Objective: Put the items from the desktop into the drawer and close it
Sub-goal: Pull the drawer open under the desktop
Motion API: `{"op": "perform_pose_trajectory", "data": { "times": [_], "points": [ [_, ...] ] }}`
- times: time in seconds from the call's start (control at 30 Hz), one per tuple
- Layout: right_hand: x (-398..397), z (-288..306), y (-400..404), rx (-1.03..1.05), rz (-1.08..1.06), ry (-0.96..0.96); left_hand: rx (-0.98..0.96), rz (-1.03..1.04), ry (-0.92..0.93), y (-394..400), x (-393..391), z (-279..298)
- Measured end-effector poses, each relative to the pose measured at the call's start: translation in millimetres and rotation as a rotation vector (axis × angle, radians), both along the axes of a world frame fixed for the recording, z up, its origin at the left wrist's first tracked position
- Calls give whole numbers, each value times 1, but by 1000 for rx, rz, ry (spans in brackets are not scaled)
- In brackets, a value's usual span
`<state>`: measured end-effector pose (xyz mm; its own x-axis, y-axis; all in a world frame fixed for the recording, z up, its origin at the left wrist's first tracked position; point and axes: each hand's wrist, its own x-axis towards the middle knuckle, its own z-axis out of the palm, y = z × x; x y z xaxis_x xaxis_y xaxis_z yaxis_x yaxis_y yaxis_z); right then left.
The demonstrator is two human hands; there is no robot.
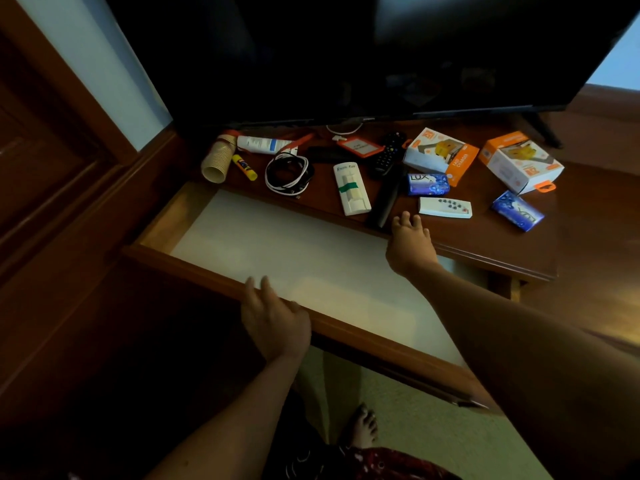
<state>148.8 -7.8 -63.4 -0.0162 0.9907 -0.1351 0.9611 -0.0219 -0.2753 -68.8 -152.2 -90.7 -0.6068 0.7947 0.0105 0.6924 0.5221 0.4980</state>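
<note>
Two hands are placed differently: the left hand [275, 318] is laid over the front rail of the open drawer [214, 277], fingers loosely spread and nothing clamped, while the right hand [410, 242] is stretched over the desktop [485, 244] edge with fingers apart, holding nothing. None of the items is seen in the drawer, whose pale lining is bare. Nearest to the right fingertips are the black remote [386, 199], just ahead and slightly left, and the small white remote [445, 207], just ahead and to the right. The black remote's long axis runs almost straight away from the hand, so it is probably best pinched across its width; the white one lies crosswise. Cables [287, 174], glue stick [244, 167] and paper cups [217, 161] lie nearer the left hand.
</note>
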Motion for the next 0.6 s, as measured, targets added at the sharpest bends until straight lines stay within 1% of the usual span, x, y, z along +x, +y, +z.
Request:
{"op": "perform_pose_trajectory", "data": {
  "times": [0.17, 0.27, 0.37, 0.6],
  "points": [
    [4, 0, 1, -25, 27, 8, -171, -625, 121, 12, 20, -1],
    [6, 2, 2, -40, 41, 19, -337, -856, 208, 17, 25, -3],
    [9, 2, 2, -44, 49, 22, -397, -922, 226, 17, 24, -5],
    [11, -1, 2, -34, 57, -4, -361, -951, 225, 15, 20, -4]
  ]
}}
